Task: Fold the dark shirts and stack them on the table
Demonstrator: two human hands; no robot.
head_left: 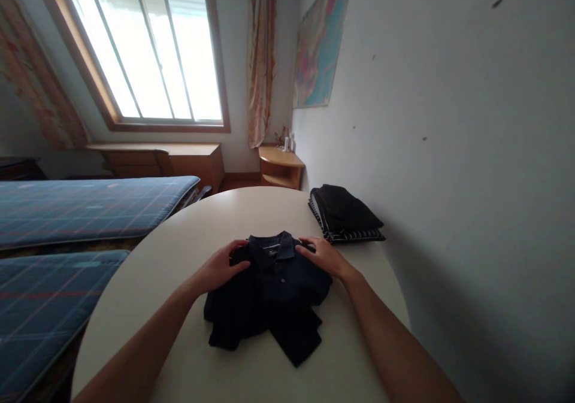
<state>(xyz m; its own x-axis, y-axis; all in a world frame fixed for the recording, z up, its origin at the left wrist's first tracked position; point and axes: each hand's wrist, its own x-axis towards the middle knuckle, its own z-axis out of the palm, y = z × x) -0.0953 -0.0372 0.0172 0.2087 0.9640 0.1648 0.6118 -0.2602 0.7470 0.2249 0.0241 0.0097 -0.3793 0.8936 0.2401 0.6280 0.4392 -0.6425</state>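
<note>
A dark navy polo shirt (pixel 281 292) lies partly folded on the white round table (pixel 179 283), its buttoned front up. The collar (pixel 286 245) points away from me, and the sleeves or lower ends stick out on the near side. My left hand (pixel 222 264) rests on the shirt's left shoulder, thumb and fingers spread apart. On the opposite shoulder, near the collar, lies my right hand (pixel 324 257), also with thumb and fingers apart. Some fingertips are hard to make out against the dark cloth.
A stack of folded dark clothes (pixel 344 211), some striped, sits at the table's far right near the wall (pixel 471 181). Two beds with blue plaid mattresses (pixel 90 208) stand to the left. Beyond the table are a small corner shelf (pixel 282 157) and a desk (pixel 197 157) under the window.
</note>
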